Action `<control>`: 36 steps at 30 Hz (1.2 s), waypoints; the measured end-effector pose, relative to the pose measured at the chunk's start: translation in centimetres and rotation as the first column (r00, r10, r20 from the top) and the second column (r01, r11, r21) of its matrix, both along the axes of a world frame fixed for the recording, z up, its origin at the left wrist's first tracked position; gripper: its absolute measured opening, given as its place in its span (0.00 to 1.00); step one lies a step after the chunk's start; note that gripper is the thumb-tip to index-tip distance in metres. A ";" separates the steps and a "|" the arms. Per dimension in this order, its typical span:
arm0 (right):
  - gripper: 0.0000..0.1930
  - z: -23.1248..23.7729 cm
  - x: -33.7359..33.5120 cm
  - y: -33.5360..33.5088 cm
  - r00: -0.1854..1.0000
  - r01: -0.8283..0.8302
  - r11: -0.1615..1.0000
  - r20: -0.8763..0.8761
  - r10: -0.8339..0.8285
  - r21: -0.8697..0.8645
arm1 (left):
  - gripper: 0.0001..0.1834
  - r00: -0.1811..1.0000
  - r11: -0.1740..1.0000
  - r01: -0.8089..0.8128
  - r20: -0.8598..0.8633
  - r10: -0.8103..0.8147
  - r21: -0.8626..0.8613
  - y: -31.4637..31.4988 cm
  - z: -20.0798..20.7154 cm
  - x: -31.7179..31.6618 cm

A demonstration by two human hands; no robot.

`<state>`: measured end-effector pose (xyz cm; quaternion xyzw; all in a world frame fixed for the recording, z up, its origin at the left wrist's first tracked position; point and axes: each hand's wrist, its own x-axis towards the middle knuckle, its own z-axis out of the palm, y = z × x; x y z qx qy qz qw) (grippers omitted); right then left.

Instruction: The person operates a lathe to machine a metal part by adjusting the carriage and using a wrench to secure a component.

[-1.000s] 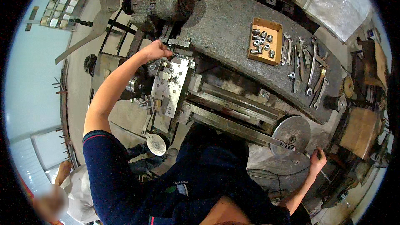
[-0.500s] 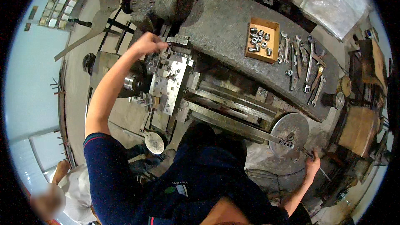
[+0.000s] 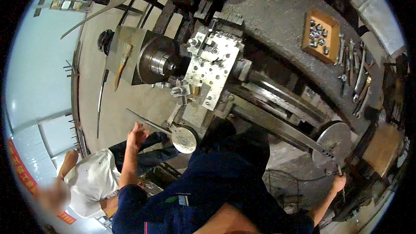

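Below the edge of a round grey disc (image 3: 334,141), the right hand (image 3: 339,183) grips a thin silver rod (image 3: 339,169). Tan floor (image 3: 132,97) spreads past the left hand (image 3: 138,136), hold unclear, near a long grey lever (image 3: 149,122).

Chuck (image 3: 158,63) left of the plate (image 3: 211,73), lever (image 3: 151,123) in front, handwheel (image 3: 336,141) at right, fittings (image 3: 321,41) in a box (image 3: 333,30) behind it.

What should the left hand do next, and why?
Perhaps the left hand should close around the metal lever: its fingers are right by it, but I can't clearly see them wrapped around it. The right hand holds a rod near the round wheel.
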<state>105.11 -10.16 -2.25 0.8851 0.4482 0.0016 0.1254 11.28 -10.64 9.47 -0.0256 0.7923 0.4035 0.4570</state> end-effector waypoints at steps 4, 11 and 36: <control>0.22 -0.5 -2.2 -3.1 0.976 0.198 0.971 -0.067 -0.208 -0.133 | 0.15 0.955 0.902 -0.293 0.129 0.265 0.315 3.4 -7.9 -4.4; 0.23 -1.2 -4.8 -6.3 0.987 0.157 0.987 -0.033 -0.156 0.024 | 0.10 0.956 0.872 -0.274 0.018 0.292 0.405 8.5 -10.4 -5.6; 0.11 -0.9 -13.1 -9.8 0.894 0.448 0.894 -0.021 -0.448 -0.002 | 0.16 0.957 0.946 -0.240 -0.108 0.268 0.218 7.4 -9.0 -5.8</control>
